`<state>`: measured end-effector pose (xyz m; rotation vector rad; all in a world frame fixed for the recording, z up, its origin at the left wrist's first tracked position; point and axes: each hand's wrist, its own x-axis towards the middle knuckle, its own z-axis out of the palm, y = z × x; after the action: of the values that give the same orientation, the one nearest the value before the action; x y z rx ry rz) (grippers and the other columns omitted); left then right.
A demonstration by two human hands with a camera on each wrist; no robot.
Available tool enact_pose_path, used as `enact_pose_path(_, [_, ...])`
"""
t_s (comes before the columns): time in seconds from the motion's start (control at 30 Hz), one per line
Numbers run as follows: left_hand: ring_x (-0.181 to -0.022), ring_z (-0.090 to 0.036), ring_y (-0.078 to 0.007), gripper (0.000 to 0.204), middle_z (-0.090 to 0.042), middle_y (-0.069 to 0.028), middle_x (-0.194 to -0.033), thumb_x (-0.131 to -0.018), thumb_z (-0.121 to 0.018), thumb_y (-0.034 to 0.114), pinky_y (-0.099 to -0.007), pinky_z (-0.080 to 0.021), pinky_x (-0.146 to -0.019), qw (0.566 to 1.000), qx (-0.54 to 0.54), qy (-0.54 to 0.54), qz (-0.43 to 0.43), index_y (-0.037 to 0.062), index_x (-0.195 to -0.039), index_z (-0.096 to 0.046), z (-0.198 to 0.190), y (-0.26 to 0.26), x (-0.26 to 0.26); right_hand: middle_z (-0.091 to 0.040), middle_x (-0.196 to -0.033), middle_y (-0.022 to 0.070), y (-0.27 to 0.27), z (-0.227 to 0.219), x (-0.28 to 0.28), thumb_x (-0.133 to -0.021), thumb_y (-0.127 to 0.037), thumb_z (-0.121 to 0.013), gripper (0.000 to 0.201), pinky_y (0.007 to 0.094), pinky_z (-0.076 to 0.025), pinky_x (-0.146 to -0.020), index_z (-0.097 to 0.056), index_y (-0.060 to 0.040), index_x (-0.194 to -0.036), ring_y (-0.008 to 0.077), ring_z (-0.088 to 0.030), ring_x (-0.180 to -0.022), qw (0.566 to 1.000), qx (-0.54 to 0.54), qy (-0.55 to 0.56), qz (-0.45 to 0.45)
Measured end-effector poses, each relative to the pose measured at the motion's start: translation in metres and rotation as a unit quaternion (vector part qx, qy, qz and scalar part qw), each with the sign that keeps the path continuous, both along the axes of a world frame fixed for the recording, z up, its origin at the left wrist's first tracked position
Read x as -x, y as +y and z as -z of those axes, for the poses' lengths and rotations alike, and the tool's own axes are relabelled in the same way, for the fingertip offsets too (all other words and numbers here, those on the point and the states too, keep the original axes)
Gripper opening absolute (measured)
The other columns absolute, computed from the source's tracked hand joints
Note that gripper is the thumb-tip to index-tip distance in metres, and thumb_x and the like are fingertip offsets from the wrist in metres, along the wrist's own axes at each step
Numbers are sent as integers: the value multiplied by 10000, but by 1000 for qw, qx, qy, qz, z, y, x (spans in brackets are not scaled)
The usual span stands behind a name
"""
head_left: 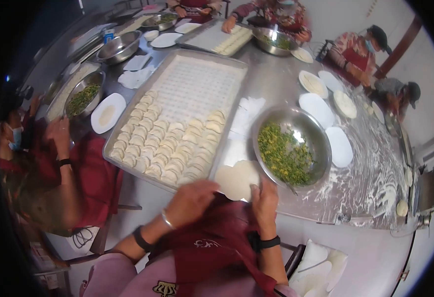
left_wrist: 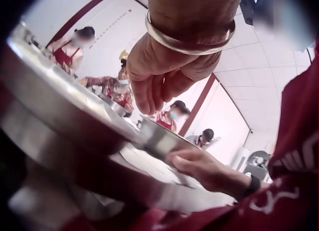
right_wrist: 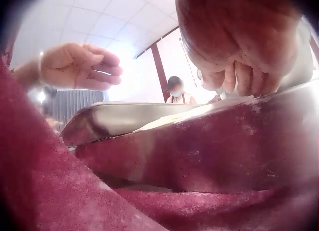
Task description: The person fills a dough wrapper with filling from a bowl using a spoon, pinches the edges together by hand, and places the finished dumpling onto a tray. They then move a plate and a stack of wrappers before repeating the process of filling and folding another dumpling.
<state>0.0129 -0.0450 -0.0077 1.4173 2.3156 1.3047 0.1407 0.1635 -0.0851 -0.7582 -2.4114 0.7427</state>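
Note:
Flat round dough wrappers (head_left: 238, 181) lie overlapping at the table's front edge, between the tray and a steel bowl of chopped green and yellow filling (head_left: 285, 153). My right hand (head_left: 265, 198) pinches the wrappers' right edge; in the right wrist view the fingers of this hand (right_wrist: 239, 47) point down at a pale wrapper (right_wrist: 174, 119). Left of the wrappers, my left hand (head_left: 190, 202) hovers by the tray's near corner, its fingers loosely extended and holding nothing, as the right wrist view shows. Rows of folded dumplings (head_left: 165, 151) fill the near part of the tray (head_left: 243, 81).
Oval white plates (head_left: 339, 147) stand right of the bowl, on a flour-dusted steel table (head_left: 370, 183). A plate (head_left: 108, 113) and another filling bowl (head_left: 84, 99) are at the left. A person (head_left: 58, 168) sits close on the left; several others work around the table.

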Motion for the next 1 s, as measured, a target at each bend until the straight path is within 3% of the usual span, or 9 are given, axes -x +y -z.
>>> enact_pose_path(0.1, [-982, -672, -311, 202, -699, -139, -1057, -861, -636, 83, -393, -535, -868, 992, -3, -100, 81, 60, -1052, -697, 18, 12, -29, -633, -1165, 265, -2, 15, 14, -833, -122, -684, 504, 492, -397, -1020, -557, 26, -1299, 448, -566, -1109, 999, -48, -1, 6])
enact_pose_path(0.27, [-986, -662, -331, 217, -691, -162, -1064, -881, -603, 115, -404, -530, -869, 982, -13, -123, 146, 18, -1054, -689, 43, 22, -50, -630, -1161, 276, -4, 7, 31, -839, -103, -659, 515, 524, -378, -1013, -533, 51, -1313, 444, -580, -1090, 993, -115, -15, -16])
enact_pose_path(0.4, [-990, -658, -334, 219, -693, -165, -1060, -883, -598, 122, -414, -527, -873, 984, -32, -109, 139, 16, -1050, -693, 55, 21, -47, -681, -977, 252, -5, -5, 37, -834, -80, -656, 469, 483, -475, -852, -555, 63, -1269, 429, -644, -902, 990, -135, -44, 3])
enact_pose_path(0.43, [-991, -656, -332, 221, -692, -165, -1058, -884, -594, 125, -409, -526, -873, 986, -30, -89, 137, 11, -1045, -695, 56, 21, -46, -696, -934, 218, -6, -12, 40, -894, -122, -604, 390, 471, -496, -803, -578, 51, -1242, 427, -650, -839, 985, -167, -50, 8])
enact_pose_path(0.53, [-991, -654, -327, 222, -690, -164, -1059, -886, -592, 131, -405, -524, -867, 988, -15, -79, 135, 6, -1037, -696, 54, 23, -43, -702, -962, 200, 1, 1, 49, -961, -183, -524, 347, 484, -496, -809, -593, 28, -1228, 414, -649, -882, 977, -136, -163, 37])
enact_pose_path(0.63, [-991, -653, -324, 224, -688, -164, -1057, -888, -582, 133, -406, -521, -867, 979, 28, -133, 149, 4, -1031, -696, 43, 23, -41, -690, -1056, 192, 3, 13, 58, -1003, -234, -453, 350, 489, -503, -788, -603, 3, -1212, 397, -643, -926, 966, -244, -84, -7])
enact_pose_path(0.73, [-972, -650, -331, 229, -684, -165, -1044, -882, -575, 131, -419, -517, -854, 979, 27, -120, 164, 7, -1035, -692, 47, 24, -43, -643, -1110, 205, 4, 12, 64, -858, -89, -578, 336, 474, -500, -834, -589, -16, -1186, 398, -617, -1017, 946, -314, -76, -37])
enact_pose_path(0.83, [-950, -648, -339, 238, -683, -163, -1027, -875, -569, 127, -431, -513, -839, 981, 51, -69, 173, 3, -1042, -686, 49, 24, -43, -643, -1045, 207, 9, -3, 66, -858, -88, -581, 351, 469, -504, -815, -575, -25, -1203, 420, -612, -990, 978, -158, -107, -79])
enact_pose_path(1.0, [-941, -652, -342, 231, -684, -172, -1018, -869, -579, 128, -433, -514, -843, 983, 51, -93, 149, 2, -1027, -690, 43, 20, -43, -638, -992, 232, 8, -18, 67, -841, -83, -598, 293, 462, -486, -759, -611, -26, -1129, 409, -614, -900, 979, -145, -123, -79])
